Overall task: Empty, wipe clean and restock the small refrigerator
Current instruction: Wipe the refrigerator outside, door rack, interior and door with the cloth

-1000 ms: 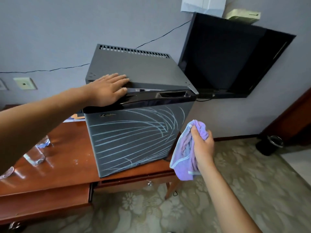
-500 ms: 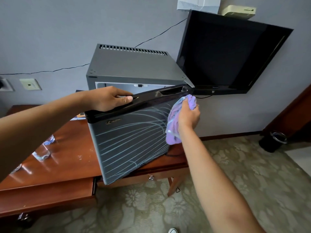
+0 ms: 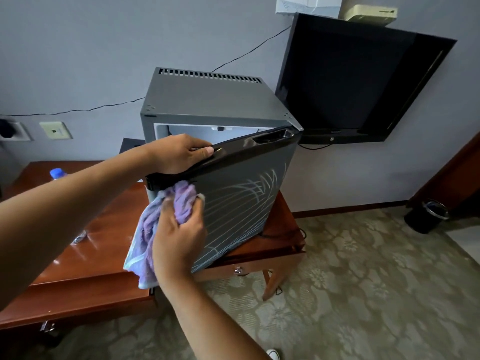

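– While the left hand (image 3: 179, 153) is gripping the top of the fridge door (image 3: 241, 196), why is it holding on?
– I think it is keeping the door from swinging. The right hand (image 3: 179, 237) is squeezing the purple cloth (image 3: 166, 216) and rubbing the door's front. The fridge (image 3: 213, 100) is sitting at the counter's (image 3: 104, 229) right end.

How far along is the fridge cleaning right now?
Early. Done: the fridge door is swung partly open, showing a strip of white interior. In hand: the left hand grips the door's top edge while the right hand presses a purple cloth to the door front. Left: wiping inside and restocking; the contents are not visible.
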Demonstrator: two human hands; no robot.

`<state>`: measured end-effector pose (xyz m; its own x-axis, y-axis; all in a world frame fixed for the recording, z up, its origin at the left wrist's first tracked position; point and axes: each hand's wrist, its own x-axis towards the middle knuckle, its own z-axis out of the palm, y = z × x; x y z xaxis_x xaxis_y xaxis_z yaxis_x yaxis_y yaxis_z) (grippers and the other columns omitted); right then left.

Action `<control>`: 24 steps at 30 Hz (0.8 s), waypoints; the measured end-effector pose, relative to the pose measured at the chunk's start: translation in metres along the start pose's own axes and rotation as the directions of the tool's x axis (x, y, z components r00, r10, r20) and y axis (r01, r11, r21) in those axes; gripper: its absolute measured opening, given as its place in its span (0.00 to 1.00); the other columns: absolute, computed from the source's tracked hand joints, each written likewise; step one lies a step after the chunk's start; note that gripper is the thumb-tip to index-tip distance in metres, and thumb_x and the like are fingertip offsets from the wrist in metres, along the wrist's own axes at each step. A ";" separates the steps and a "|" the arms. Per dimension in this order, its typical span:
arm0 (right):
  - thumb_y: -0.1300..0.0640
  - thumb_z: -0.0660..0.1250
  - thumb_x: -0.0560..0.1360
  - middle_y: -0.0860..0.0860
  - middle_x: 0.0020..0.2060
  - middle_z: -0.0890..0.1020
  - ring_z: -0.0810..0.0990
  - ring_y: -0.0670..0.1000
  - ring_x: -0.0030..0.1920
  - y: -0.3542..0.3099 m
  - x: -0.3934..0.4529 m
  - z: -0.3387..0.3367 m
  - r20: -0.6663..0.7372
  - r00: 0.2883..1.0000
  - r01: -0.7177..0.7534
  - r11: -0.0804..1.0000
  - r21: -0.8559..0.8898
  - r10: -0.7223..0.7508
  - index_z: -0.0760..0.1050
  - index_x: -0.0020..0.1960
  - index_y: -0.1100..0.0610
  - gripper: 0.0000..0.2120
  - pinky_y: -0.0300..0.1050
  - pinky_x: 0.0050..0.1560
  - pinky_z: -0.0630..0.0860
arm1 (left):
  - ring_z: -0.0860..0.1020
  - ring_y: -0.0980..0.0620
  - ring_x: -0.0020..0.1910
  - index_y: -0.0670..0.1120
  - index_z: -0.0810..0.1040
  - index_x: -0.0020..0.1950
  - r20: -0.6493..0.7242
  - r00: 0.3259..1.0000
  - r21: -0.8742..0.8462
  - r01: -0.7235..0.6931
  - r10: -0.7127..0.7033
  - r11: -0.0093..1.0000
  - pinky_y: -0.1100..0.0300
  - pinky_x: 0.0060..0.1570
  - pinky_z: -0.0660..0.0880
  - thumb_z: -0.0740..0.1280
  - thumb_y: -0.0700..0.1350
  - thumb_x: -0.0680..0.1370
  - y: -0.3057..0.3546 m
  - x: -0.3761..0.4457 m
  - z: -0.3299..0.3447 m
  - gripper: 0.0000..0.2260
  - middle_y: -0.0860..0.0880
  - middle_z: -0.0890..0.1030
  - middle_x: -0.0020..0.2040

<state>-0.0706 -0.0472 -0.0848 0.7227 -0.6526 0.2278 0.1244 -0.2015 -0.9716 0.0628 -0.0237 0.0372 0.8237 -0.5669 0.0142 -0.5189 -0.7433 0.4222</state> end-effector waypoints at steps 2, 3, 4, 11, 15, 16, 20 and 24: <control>0.42 0.70 0.76 0.43 0.51 0.84 0.82 0.42 0.50 0.002 -0.006 -0.004 0.067 0.994 0.086 0.996 0.014 -0.086 0.77 0.58 0.47 0.14 0.46 0.52 0.79 | 0.79 0.46 0.60 0.55 0.78 0.70 -0.004 1.000 -0.006 0.002 -0.002 1.000 0.52 0.65 0.73 0.57 0.59 0.84 0.001 -0.001 -0.001 0.19 0.50 0.83 0.63; 0.42 0.70 0.77 0.42 0.51 0.84 0.82 0.41 0.51 0.006 -0.005 -0.006 0.087 0.990 0.112 0.994 0.018 -0.113 0.77 0.58 0.47 0.14 0.45 0.53 0.79 | 0.79 0.47 0.60 0.55 0.78 0.70 -0.004 1.000 -0.008 0.003 -0.003 1.000 0.52 0.65 0.73 0.57 0.60 0.84 0.001 -0.003 -0.001 0.19 0.50 0.82 0.63; 0.41 0.70 0.77 0.42 0.52 0.84 0.82 0.41 0.51 0.009 -0.002 -0.008 0.097 0.988 0.123 0.992 0.023 -0.124 0.77 0.58 0.47 0.14 0.46 0.53 0.79 | 0.79 0.47 0.60 0.55 0.78 0.70 -0.004 1.000 -0.011 0.004 -0.004 1.000 0.52 0.65 0.73 0.57 0.60 0.84 0.002 -0.004 -0.001 0.19 0.50 0.82 0.64; 0.44 0.70 0.77 0.46 0.51 0.85 0.83 0.48 0.50 0.025 0.064 -0.030 -0.032 0.999 -0.015 1.000 0.004 0.015 0.78 0.58 0.49 0.14 0.45 0.50 0.77 | 0.79 0.49 0.63 0.57 0.76 0.72 0.004 1.000 -0.034 0.031 -0.031 0.999 0.57 0.64 0.71 0.58 0.61 0.83 0.001 -0.005 -0.003 0.20 0.51 0.82 0.65; 0.43 0.67 0.80 0.46 0.47 0.84 0.83 0.53 0.48 0.032 0.176 -0.068 -0.233 0.958 -0.175 0.985 -0.007 0.169 0.78 0.56 0.51 0.12 0.43 0.44 0.75 | 0.79 0.49 0.63 0.59 0.75 0.73 0.016 0.999 -0.037 0.033 -0.033 0.999 0.56 0.65 0.72 0.58 0.62 0.83 -0.002 -0.004 -0.001 0.20 0.53 0.81 0.66; 0.43 0.66 0.80 0.45 0.42 0.83 0.83 0.53 0.46 0.034 0.201 -0.078 -0.249 0.953 -0.189 0.981 -0.035 0.175 0.76 0.52 0.51 0.11 0.45 0.43 0.75 | 0.78 0.49 0.63 0.59 0.75 0.73 0.016 0.999 -0.036 0.033 -0.033 0.999 0.55 0.66 0.72 0.58 0.62 0.83 -0.003 -0.003 -0.002 0.20 0.53 0.81 0.66; 0.45 0.64 0.82 0.46 0.42 0.80 0.82 0.55 0.46 0.044 0.268 -0.108 -0.249 0.960 -0.169 0.975 -0.143 0.130 0.75 0.55 0.52 0.10 0.42 0.44 0.70 | 0.78 0.50 0.63 0.58 0.75 0.73 0.024 0.999 -0.043 0.036 -0.035 0.998 0.57 0.65 0.72 0.58 0.62 0.83 -0.005 -0.001 -0.006 0.21 0.53 0.81 0.66; 0.47 0.64 0.80 0.47 0.43 0.80 0.80 0.55 0.44 0.057 0.285 -0.122 -0.206 0.974 -0.141 0.964 -0.227 0.094 0.75 0.55 0.53 0.10 0.43 0.43 0.71 | 0.78 0.52 0.59 0.57 0.75 0.73 0.018 0.999 -0.059 0.028 -0.027 0.998 0.60 0.60 0.70 0.59 0.60 0.84 -0.005 0.001 -0.006 0.20 0.53 0.82 0.64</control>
<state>0.0592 -0.3335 -0.0672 0.5759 -0.8048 0.1437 -0.1360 -0.2677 -0.9539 0.0673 -0.0183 0.0408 0.8333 -0.5527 -0.0133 -0.4810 -0.7366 0.4755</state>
